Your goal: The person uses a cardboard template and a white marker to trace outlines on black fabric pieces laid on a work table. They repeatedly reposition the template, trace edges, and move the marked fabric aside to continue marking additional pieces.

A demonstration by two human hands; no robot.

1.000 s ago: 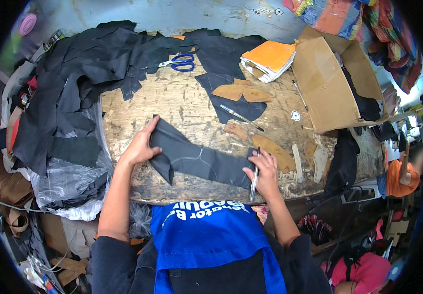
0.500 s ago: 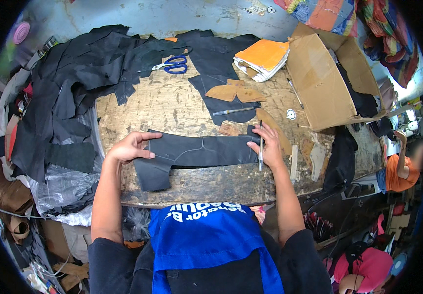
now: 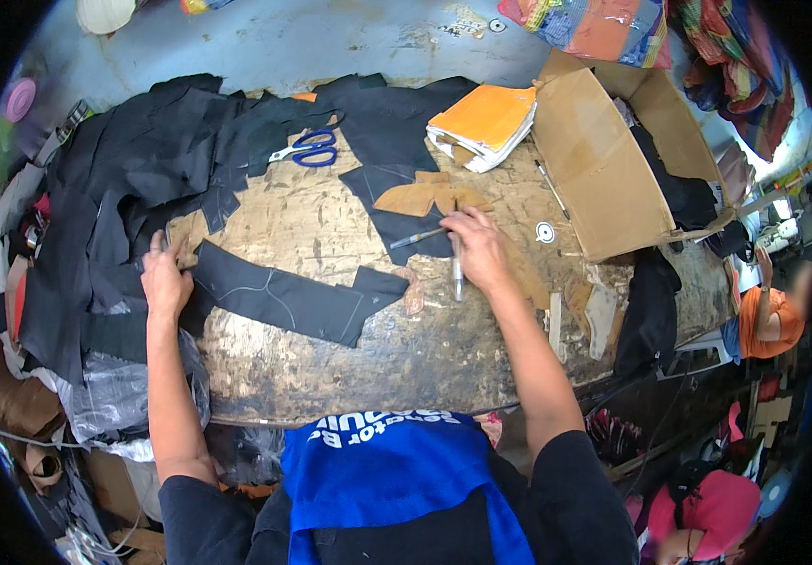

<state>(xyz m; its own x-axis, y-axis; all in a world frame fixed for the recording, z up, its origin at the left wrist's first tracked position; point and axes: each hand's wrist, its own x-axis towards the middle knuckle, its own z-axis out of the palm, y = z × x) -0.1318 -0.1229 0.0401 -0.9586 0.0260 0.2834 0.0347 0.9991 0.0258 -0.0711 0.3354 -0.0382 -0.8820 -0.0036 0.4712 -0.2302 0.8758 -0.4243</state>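
— Where is the long black piece (image 3: 283, 299) and how does it lie?
— Flat on the worn wooden bench (image 3: 330, 367); long axis runs from upper left down to the right. The left hand (image 3: 166, 278) presses open on its left end.
— The right hand (image 3: 476, 250)?
— Closed around a silver pen (image 3: 458, 268), apart from the piece, beside the tan cutouts (image 3: 425, 198).
— Around it?
— Blue-handled scissors (image 3: 304, 149) behind, an orange pad (image 3: 483, 122), a cardboard box (image 3: 603, 179) right, black cloth heaped (image 3: 114, 179) left
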